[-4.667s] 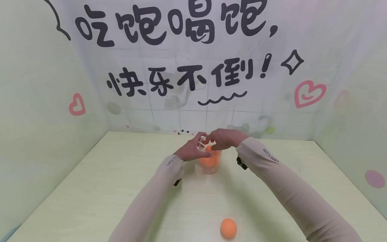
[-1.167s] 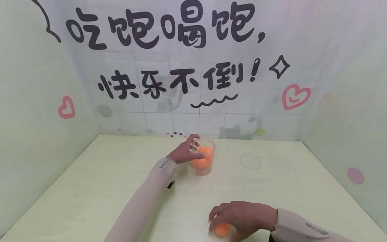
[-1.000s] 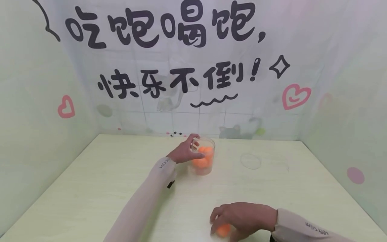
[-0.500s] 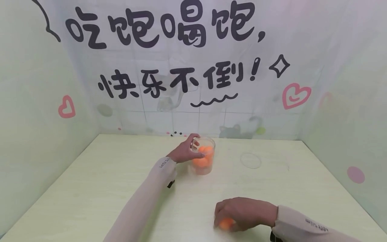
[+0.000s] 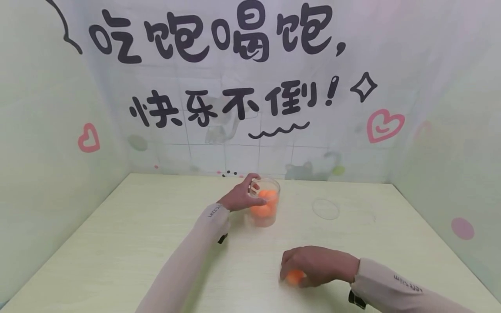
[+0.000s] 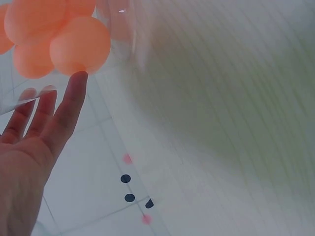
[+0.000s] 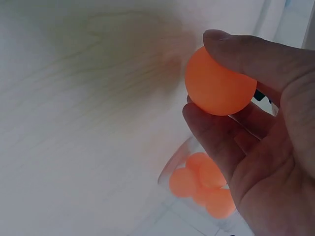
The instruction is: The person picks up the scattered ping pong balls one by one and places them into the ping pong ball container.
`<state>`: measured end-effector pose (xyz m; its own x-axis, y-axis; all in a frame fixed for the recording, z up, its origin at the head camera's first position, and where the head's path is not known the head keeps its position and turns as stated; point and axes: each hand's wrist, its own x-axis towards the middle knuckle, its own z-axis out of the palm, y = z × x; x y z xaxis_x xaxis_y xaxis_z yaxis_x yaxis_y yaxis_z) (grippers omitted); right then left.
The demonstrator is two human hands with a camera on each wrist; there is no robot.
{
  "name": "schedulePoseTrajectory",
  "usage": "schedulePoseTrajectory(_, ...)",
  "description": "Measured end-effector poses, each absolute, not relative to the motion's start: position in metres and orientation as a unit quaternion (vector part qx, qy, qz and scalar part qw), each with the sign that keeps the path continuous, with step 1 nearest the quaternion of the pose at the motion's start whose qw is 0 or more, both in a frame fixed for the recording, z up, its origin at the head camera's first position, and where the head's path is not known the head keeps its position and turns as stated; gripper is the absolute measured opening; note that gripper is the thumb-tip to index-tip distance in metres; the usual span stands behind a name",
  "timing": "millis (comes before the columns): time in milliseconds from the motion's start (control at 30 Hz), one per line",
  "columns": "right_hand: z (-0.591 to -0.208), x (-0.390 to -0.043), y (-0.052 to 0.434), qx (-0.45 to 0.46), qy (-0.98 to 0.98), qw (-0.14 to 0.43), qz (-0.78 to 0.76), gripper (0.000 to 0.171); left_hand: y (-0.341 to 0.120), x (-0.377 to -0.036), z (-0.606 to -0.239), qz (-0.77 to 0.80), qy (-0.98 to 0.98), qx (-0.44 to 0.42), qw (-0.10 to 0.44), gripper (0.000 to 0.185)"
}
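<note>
My left hand [image 5: 240, 196] grips a clear round jar [image 5: 278, 195] near its open top, thumb in front and fingers around the far side. Inside the jar lie several orange ping-pong balls [image 5: 263, 211]. In the left wrist view the fingers [image 6: 69, 105] lie along the clear wall beside the balls. Nearer the front, my right hand [image 5: 318, 264] pinches a single orange ping-pong ball [image 5: 295, 277]. The right wrist view shows that ball [image 7: 219, 86] between thumb and fingers, with the jar's balls [image 7: 202, 182] farther off behind the hand.
A thin clear disc, like a lid [image 5: 325, 209], lies on the pale wooden table [image 5: 117, 243] to the right of the jar. Printed cloth walls [image 5: 219, 156] close off the back and both sides.
My right hand has left the jar's mouth, reached the loose ball at the front, pinched it and carried it slightly away from me. The left hand stays on the jar.
</note>
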<state>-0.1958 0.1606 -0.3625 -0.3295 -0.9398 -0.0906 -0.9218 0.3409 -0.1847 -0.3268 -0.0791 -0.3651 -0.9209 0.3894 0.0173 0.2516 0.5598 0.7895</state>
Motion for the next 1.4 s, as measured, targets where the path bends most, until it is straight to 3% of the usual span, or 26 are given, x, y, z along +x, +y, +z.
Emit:
schedulePoseTrajectory(267,-0.356,-0.211,0.161,-0.528,0.839,0.114,-0.059,0.035,-0.078,-0.327,-0.366,0.43,0.881,0.179,0.081,0.075)
schedulePoseTrajectory(833,-0.346,-0.261,0.159,-0.468,0.876,0.107,-0.05,0.029,-0.08,-0.331,-0.368,0.43,0.878,0.194,0.076,0.075)
schedulePoseTrajectory(1400,-0.341,-0.276,0.151,-0.436,0.892,0.111,-0.035,0.026,-0.079,-0.333,-0.368,0.43,0.879,0.187,0.085,0.075)
